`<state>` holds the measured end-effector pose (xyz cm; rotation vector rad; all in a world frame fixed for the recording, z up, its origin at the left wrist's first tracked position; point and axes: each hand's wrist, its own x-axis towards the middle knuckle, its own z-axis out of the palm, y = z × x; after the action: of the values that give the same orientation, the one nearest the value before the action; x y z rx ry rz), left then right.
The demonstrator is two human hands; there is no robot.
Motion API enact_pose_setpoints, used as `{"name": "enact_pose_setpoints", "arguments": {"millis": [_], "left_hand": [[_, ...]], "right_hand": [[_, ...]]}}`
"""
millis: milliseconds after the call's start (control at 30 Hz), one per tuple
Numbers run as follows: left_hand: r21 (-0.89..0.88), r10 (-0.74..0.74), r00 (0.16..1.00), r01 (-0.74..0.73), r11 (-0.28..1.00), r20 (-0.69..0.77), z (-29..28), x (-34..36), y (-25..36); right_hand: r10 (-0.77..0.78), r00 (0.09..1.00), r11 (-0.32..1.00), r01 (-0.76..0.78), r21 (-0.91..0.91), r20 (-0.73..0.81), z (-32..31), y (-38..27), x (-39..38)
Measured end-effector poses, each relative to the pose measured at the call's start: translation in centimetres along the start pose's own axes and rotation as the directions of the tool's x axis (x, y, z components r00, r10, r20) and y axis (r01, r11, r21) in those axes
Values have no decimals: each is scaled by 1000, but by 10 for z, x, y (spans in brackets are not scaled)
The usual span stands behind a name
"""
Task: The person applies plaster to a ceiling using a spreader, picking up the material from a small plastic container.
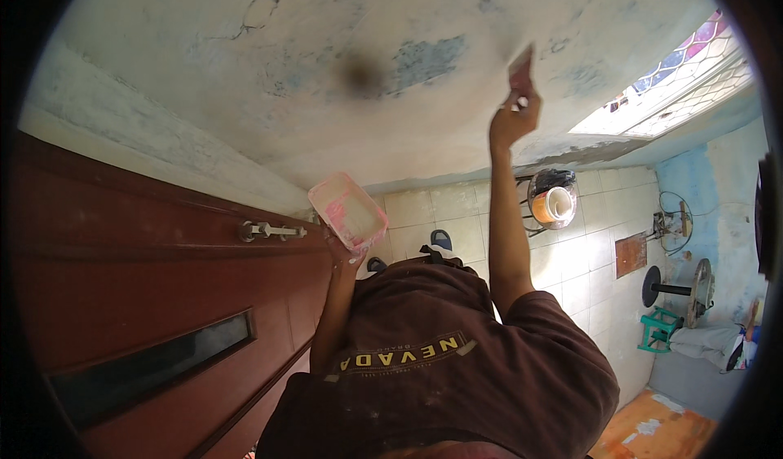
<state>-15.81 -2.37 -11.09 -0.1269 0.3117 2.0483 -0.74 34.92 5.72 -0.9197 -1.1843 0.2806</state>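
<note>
My right hand point(515, 122) is raised to the patchy white wall point(326, 18), its fingers closed round a reddish putty knife point(522, 69). The flat blade points up against or close to the wall surface; I cannot tell if it touches. Down to the left, my left hand point(349, 255) grips the near end of a pink plastic tub point(382, 224). Whitish putty point(359, 206) smears the inside of this tub, which tilts towards me. Bare bluish-grey patches point(428, 61) and thin cracks show on the wall.
A brown door point(163, 206) with a metal handle point(273, 230) stands close on my left. To the right, a paint bucket point(555, 204) rests on a stool. A barred window point(669, 79), a green stool point(659, 328) and a pedestal fan point(697, 292) are farther right.
</note>
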Motion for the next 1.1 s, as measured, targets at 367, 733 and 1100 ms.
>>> {"name": "enact_pose_setpoints", "arguments": {"millis": [367, 733, 1100], "left_hand": [[210, 73, 997, -74, 975, 13, -88, -12, 53], [202, 76, 975, -34, 979, -207, -34, -70, 72], [235, 122, 962, -63, 970, -246, -4, -59, 73]], "right_hand": [[-58, 705, 974, -115, 195, 707, 61, -79, -244], [751, 636, 646, -763, 1, 176, 52, 86, -202], [541, 526, 353, -850, 391, 656, 97, -174, -238]]}}
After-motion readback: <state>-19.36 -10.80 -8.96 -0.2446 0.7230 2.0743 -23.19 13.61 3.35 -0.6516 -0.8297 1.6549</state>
